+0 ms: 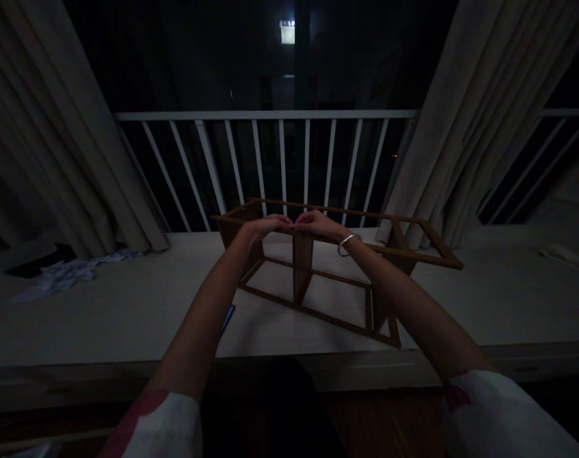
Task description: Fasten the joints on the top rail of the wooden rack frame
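A brown wooden shelf frame (302, 273) lies on its side on the white window ledge (260, 331), its rails and cross panels showing. At the middle of its raised front rail, my left hand (270, 224) and my right hand (319, 223) meet, fingertips almost touching. The fingers of both hands are closed in a pinch over the rail, above the middle panel. Whatever is between the fingertips is too small and dark to make out. A silver bangle (349, 245) circles my right wrist.
Behind the frame runs a white railing (270, 116) before a dark window. Beige curtains hang left (79, 140) and right (442, 127). A phone (228, 318) lies beside my left forearm. Crumpled pale cloth or paper (74, 273) is on the ledge's left.
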Demonstrator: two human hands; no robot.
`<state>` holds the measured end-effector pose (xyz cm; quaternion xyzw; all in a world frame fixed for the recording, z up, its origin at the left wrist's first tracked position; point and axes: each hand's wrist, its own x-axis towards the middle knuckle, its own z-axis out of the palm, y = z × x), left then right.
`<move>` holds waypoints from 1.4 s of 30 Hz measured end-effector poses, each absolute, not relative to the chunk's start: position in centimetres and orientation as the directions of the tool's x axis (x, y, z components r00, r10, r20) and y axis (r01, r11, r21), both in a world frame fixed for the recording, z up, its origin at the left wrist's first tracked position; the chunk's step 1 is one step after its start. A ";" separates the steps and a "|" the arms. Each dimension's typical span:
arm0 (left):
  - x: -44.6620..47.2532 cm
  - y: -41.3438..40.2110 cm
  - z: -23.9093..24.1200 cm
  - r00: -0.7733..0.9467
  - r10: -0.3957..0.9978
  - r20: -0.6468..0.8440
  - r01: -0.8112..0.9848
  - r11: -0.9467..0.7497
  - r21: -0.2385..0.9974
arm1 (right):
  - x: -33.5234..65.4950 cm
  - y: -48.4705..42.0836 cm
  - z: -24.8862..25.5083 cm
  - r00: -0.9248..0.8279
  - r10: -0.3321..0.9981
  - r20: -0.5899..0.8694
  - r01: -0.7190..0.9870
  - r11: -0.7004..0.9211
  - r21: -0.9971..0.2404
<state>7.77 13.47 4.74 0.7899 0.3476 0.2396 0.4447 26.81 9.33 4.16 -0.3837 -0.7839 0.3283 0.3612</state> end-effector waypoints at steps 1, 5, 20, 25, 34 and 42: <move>7.8 13.3 4.8 0.638 0.766 0.074 0.338 -0.365 0.867 | 26.8 9.3 4.2 -0.440 0.843 0.308 0.371 0.484 -0.792; 7.8 13.1 4.8 0.609 0.787 0.102 0.362 -0.390 0.847 | 26.7 9.4 4.2 -0.429 0.857 0.285 0.385 0.459 -0.801; 8.2 13.5 4.6 0.502 0.855 0.131 0.429 -0.378 0.820 | 26.8 9.9 4.0 -0.426 0.850 0.310 0.360 0.474 -0.803; 8.4 12.8 5.0 0.511 0.850 0.126 0.401 -0.366 0.840 | 26.7 9.8 4.1 -0.427 0.857 0.289 0.359 0.454 -0.815; 8.4 12.8 5.0 0.554 0.824 0.116 0.405 -0.389 0.827 | 26.7 10.0 4.0 -0.421 0.844 0.332 0.333 0.484 -0.809; 8.4 13.1 5.1 0.619 0.776 0.120 0.371 -0.424 0.826 | 26.8 9.9 4.2 -0.409 0.827 0.385 0.357 0.533 -0.767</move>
